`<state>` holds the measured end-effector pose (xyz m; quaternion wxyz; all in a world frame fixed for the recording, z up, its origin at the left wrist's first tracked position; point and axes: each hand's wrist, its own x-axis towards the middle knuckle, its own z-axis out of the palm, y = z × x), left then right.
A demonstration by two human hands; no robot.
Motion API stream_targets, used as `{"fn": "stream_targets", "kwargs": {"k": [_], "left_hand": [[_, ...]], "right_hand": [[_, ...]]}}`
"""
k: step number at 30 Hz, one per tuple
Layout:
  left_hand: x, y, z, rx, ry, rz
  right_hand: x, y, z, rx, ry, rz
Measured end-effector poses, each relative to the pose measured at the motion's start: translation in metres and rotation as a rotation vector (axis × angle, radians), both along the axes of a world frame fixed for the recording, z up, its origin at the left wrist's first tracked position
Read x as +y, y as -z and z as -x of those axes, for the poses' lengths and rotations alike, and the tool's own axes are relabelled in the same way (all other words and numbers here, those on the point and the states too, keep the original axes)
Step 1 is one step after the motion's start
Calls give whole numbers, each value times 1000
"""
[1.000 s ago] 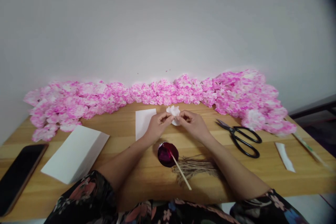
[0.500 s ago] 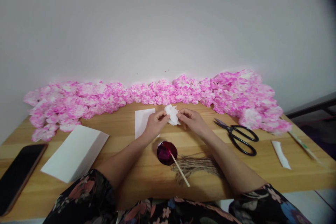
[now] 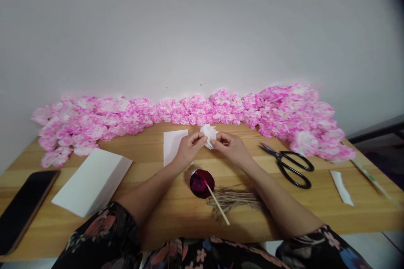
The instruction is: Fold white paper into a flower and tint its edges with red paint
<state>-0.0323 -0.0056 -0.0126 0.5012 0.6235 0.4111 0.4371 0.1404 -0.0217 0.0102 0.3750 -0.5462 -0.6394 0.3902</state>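
A small white paper flower [image 3: 208, 135] with ruffled petals is held up between my two hands over the middle of the table. My left hand [image 3: 190, 147] pinches its left side between thumb and fingers. On its right side, my right hand [image 3: 232, 147] pinches the paper in the same way. Behind my left hand a white paper sheet [image 3: 173, 145] lies flat. Nearer to me sits a round dish of dark magenta liquid [image 3: 199, 185], with a thin wooden stick [image 3: 219, 208] leaning out of it. A bundle of brown twine [image 3: 238, 199] lies beside the dish, partly behind my right forearm.
Pink-and-white paper flowers [image 3: 126, 115] line the wall side of the wooden table [image 3: 151, 227]. Black-handled scissors [image 3: 288, 164], a white strip [image 3: 341, 188] and a thin brush-like stick [image 3: 370, 176] lie right. A folded white card [image 3: 91, 180] and a phone [image 3: 27, 206] lie left.
My fingers have drawn closer together on the paper flower, and its petals look more gathered and ruffled. The view has shifted slightly; the things on the table stay in place.
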Motion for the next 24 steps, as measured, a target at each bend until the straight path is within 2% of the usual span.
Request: {"fn": "stream_targets", "kwargs": {"k": [4,11,20,24], "left_hand": [[0,0,-2,8,23,-17],[-1,0,-2,87,0,-81],[5,3,0,-184,54,158],[5,1,0,-212,34,163]], "right_hand": [[1,1,2,120,-16,65],[1,-1,0,187,-11,115],[9,-1,-9,339,30,207],[8,-6,-11,355,78,206]]}}
